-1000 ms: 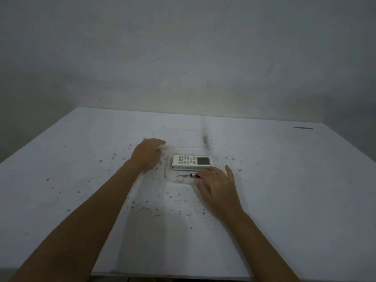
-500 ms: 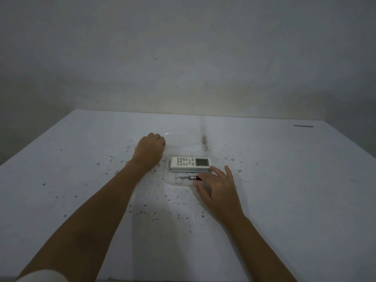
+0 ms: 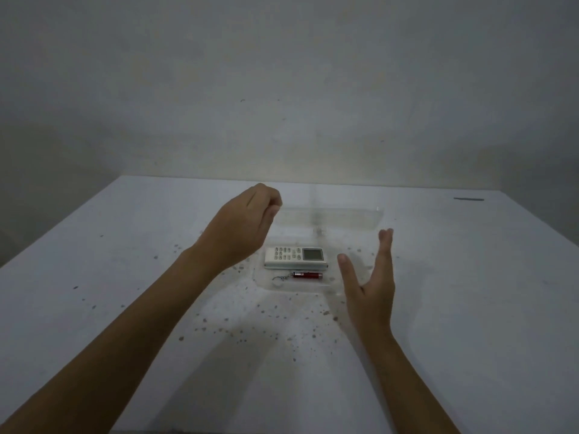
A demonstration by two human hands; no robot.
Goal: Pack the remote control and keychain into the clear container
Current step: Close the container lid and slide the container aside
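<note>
We see a big white table point(image 3: 125, 261) that runs back to a grey wall; it has lots of little dark spots on it, most of them near the middle and the front; a clear container point(image 3: 354, 270) sits right on the table, and it is hard to see because it is see-through; far back on the right side of the table there lies a small dark flat thing point(image 3: 468, 199); we cannot tell what that is.
</note>
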